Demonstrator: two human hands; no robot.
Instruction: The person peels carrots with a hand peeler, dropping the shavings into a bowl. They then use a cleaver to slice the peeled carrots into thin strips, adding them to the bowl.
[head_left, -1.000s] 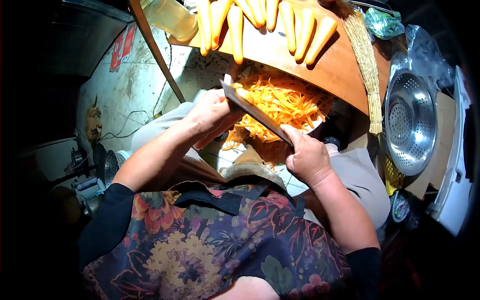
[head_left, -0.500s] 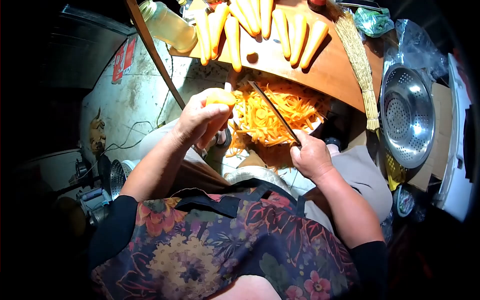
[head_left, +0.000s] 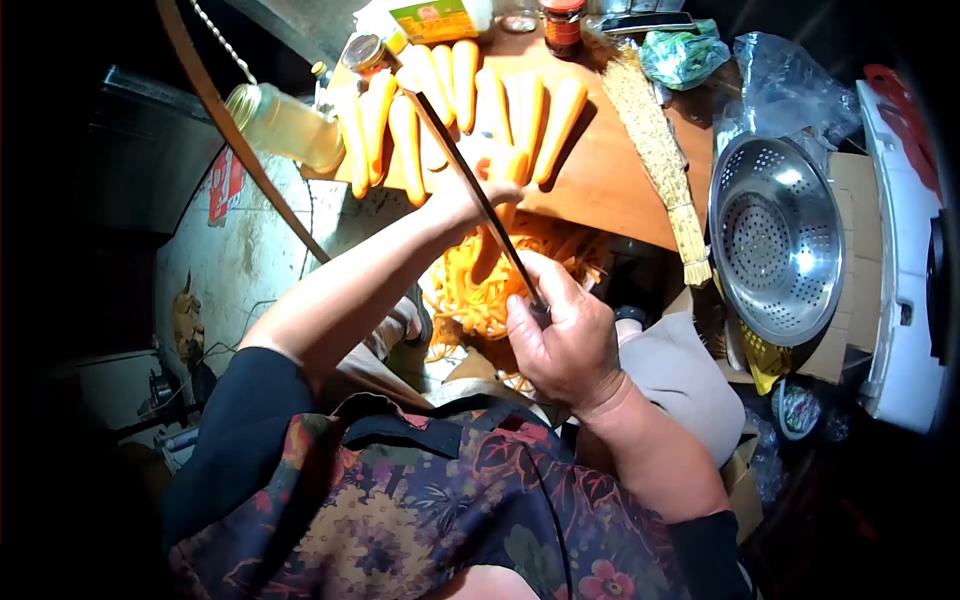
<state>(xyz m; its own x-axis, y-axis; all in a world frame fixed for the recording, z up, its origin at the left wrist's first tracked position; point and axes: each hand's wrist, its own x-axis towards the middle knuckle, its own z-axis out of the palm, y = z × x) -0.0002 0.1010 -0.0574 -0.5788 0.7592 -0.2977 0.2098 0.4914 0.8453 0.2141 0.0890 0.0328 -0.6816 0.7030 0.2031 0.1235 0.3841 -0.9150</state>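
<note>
My right hand grips the handle of a long knife; the blade runs up and left, its tip over the peeled carrots that lie in a row on the wooden board. My left hand reaches forward onto the board's near edge and closes on one peeled carrot. Below the hands a bowl of orange carrot shreds shows, partly hidden by my right hand.
A steel colander sits at the right on cardboard. A straw whisk broom lies along the board's right side. A bottle of yellowish liquid lies at the board's left corner. Jars and a green bag stand at the back.
My left hand left the bowl and reached forward to the carrots on the board. The knife swung up from over the shreds to point at the board. The view tilted.
</note>
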